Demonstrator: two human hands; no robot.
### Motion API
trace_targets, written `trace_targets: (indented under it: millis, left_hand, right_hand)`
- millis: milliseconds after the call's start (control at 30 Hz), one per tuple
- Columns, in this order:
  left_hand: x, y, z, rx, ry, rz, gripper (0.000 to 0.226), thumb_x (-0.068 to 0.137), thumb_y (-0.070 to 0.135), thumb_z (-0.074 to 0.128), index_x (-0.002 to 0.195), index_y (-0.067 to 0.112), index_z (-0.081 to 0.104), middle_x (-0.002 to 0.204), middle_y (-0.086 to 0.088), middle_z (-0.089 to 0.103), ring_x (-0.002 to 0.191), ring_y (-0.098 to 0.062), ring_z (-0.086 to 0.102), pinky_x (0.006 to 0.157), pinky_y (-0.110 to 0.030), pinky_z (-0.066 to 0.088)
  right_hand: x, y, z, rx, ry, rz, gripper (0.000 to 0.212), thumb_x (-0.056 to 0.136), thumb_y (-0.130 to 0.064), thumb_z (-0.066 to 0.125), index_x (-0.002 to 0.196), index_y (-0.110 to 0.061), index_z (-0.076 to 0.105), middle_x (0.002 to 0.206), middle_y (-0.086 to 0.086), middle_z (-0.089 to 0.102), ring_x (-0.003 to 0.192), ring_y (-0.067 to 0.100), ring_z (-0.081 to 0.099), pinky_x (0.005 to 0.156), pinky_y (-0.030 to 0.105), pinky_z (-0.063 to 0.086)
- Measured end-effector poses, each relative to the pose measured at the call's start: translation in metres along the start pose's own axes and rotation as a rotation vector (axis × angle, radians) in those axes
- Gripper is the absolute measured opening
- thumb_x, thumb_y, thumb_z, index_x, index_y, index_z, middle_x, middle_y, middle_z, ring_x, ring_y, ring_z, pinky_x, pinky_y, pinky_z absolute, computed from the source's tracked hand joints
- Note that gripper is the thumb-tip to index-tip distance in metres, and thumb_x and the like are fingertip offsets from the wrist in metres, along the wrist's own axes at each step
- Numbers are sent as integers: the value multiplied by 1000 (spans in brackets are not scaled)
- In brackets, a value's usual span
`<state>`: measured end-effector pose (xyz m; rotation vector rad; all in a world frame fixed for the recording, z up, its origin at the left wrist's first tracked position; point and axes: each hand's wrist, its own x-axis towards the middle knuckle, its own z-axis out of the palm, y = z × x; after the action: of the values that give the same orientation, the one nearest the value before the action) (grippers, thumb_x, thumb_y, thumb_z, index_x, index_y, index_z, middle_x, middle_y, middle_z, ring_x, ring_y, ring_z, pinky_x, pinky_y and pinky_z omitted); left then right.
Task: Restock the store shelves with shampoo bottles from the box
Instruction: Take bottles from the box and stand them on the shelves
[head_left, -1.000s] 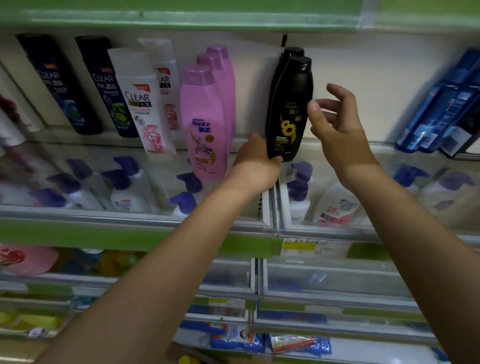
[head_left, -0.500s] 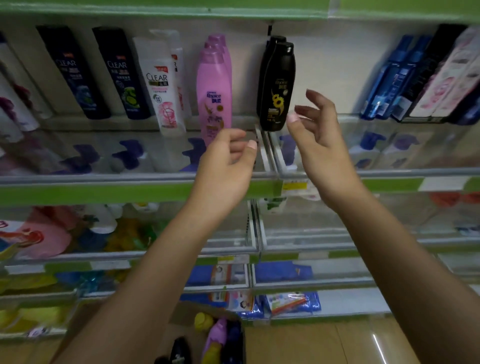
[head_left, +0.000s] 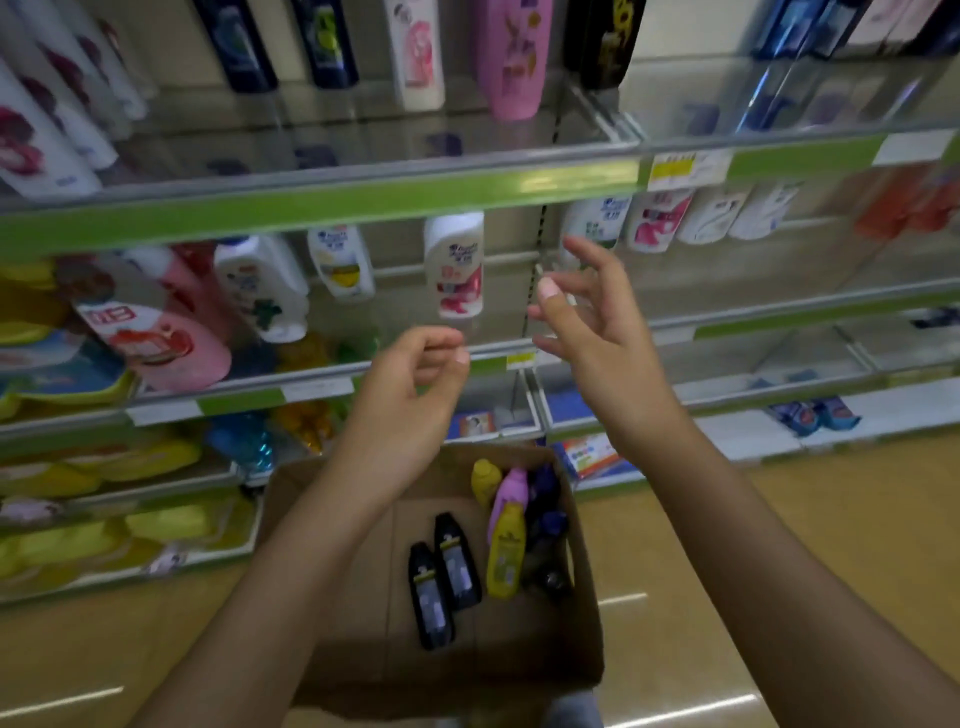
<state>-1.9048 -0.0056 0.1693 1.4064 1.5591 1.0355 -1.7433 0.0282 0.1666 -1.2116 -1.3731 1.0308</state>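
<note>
Both hands have been drawn back from the top shelf, and the view has been tipped down so that the box is now seen below them. Left hand (head_left: 410, 395) is held above the box with its fingers loosely curled and nothing in its grip. Right hand (head_left: 597, 332) is raised just beside it, fingers spread and relaxed, its grip likewise empty; the two hands are kept apart.

One cardboard box (head_left: 332, 613), brown and matte, is seen on the glossy tan floor (head_left: 831, 530) between the forearms. Two flat black bottles (head_left: 441, 577) are laid side by side on its bottom. Along its right wall two yellow bottles (head_left: 506, 558) are counted, with one pink bottle (head_left: 511, 491) between them and a heap of dark blue and black bottles (head_left: 545, 525) whose number cannot be told.

Glass-fronted shelves with green edge strips (head_left: 322, 200) are ranged behind. On the top shelf the bases of one pink shampoo bottle (head_left: 511, 57) and one black shampoo bottle (head_left: 605, 41) are seen just beside each other, smooth and rounded. On the shelf below, white plastic bottles (head_left: 454, 262) are stood in a row, and a pink soft refill pouch (head_left: 156, 338) is leaned at the left. Much of the shelving is blurred.
</note>
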Motion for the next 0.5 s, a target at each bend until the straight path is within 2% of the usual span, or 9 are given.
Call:
trace_targets:
  millis: [133,233,333,433,500]
  left_hand:
    - [-34,-52,-14,27,-14,-113,20,94,23,55,113,22,61,105,9,64,100,-3,58,88,-20,46]
    - [-55,-89,-15,6,-25,-210,20,94,21,55,113,22,61,108,9,64,101,-2,58,91,-23,46]
    - [-71,-124,-10,-9,-17,-325,19,95,17,53,112,18,61,106,5,64,99,-3,58,84,-17,44]
    - [-83,-159,-1,-26,-3,-465,19,96,17,52,112,19,61,101,10,63,96,0,57,84,-16,45]
    - [-90,-183,5,-14,-10,-534,18,96,18,51,112,20,60,99,13,62,91,5,54,75,-10,42]
  right_hand:
    - [-39,29,26,3,-31,94,39,97,-34,53,133,-40,39,116,-11,56,108,15,61,94,45,53]
    - [-61,58,39,-13,-44,168,42,97,-34,54,136,-33,41,117,-8,57,109,15,61,94,47,52]
    - [-77,92,48,-32,-74,262,42,96,-33,55,136,-32,42,114,-11,58,110,16,61,98,48,50]
    - [-88,131,56,-51,-115,353,37,96,-33,54,132,-38,44,114,-12,58,114,15,57,101,49,47]
    - [-94,157,63,-68,-133,410,34,97,-34,54,129,-41,45,116,-9,58,113,15,57,102,49,46]
